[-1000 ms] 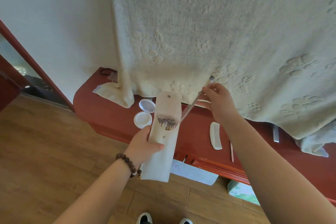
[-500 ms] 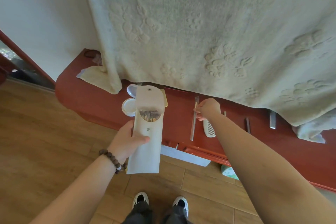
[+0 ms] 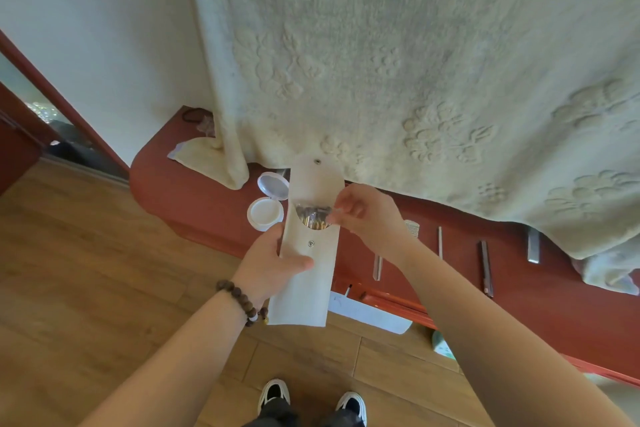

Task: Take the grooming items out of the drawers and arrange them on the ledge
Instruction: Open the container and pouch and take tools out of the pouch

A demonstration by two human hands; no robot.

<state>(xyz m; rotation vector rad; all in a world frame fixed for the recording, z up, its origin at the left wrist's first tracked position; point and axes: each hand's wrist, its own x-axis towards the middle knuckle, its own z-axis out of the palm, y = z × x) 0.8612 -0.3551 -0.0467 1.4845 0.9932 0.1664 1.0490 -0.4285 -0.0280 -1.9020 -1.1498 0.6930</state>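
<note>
My left hand (image 3: 273,262) grips a cream pouch (image 3: 304,274) upright, flap open, with several metal-tipped tools (image 3: 313,218) showing in its mouth. My right hand (image 3: 367,215) is at the pouch mouth, fingertips pinched at the tool ends; whether it holds one I cannot tell. On the red ledge (image 3: 194,194) lie an open white compact (image 3: 265,210), a thin tool (image 3: 376,267) partly behind my wrist, a white comb (image 3: 412,229), a thin stick (image 3: 440,241), a dark tool (image 3: 486,267) and a metal piece (image 3: 533,244).
A cream embossed blanket (image 3: 415,62) hangs down over the back of the ledge. A drawer (image 3: 377,302) stands open below the ledge with white paper (image 3: 367,314) in it. Wood floor and my shoes (image 3: 311,399) are below. A red door frame (image 3: 59,100) stands at left.
My right hand laid the long thin tool on the ledge beside the comb, let go, and came back left to the pouch mouth. The left hand kept holding the pouch.
</note>
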